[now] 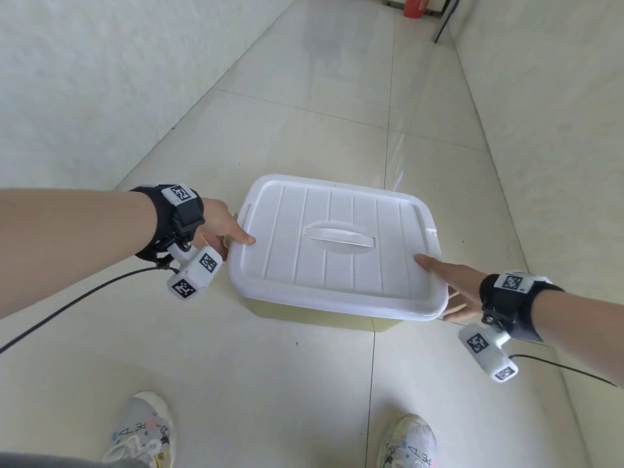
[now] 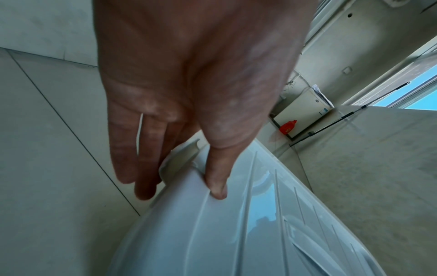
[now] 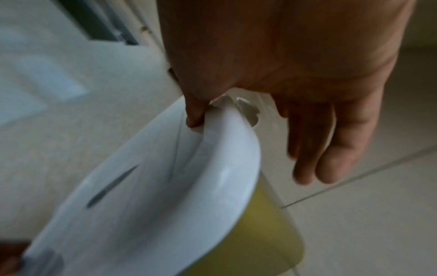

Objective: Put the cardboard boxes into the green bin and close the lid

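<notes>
White lid [image 1: 337, 244] sat over green bin [image 1: 314, 315] on floor. L hand [image 1: 223, 228] & R hand [image 1: 456, 282] pinched opp. lid edges, thumbs on top. Lid prob. light, stiff, slick plastic; grip rim w/ both hands. Boxes not visible.

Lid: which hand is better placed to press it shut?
Neither clearly. Left hand and right hand each hold an opposite end of the lid, thumbs on top, so probably both together, over the bin.

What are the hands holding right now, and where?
Both hands hold the white lid: left hand at its left edge, right hand at its right edge.
</notes>
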### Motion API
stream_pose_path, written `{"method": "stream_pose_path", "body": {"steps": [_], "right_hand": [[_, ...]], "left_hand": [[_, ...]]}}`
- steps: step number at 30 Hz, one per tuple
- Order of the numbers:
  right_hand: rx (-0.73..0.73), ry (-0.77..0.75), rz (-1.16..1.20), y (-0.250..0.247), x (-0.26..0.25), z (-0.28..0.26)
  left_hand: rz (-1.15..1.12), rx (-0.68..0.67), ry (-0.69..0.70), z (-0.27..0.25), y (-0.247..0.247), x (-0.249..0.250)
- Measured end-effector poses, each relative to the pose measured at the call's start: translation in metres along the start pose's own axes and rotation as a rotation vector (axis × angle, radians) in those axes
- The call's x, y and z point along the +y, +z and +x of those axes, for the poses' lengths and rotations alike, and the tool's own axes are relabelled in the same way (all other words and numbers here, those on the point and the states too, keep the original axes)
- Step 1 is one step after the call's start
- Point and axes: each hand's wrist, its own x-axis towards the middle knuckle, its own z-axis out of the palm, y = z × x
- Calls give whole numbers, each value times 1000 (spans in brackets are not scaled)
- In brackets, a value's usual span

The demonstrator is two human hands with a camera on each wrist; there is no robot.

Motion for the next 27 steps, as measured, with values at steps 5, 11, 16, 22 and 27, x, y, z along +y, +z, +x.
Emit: {"method": "stream_pose_path", "body": {"steps": [5, 11, 16, 22, 27], "right_hand": [[219, -147, 61, 17, -6, 6], [377, -242, -185, 20, -11, 10], [446, -313, -270, 22, -12, 5], [443, -371, -340, 18, -11, 4], [366, -305, -477, 14, -21, 0]], "left_hand": [[-52, 108, 49, 7, -3, -4], [-129, 175, 108, 14, -3, -6], [-190, 157, 99, 16, -2, -7], [-101, 229, 141, 20, -2, -5], [381, 448, 244, 14, 2, 7]]}}
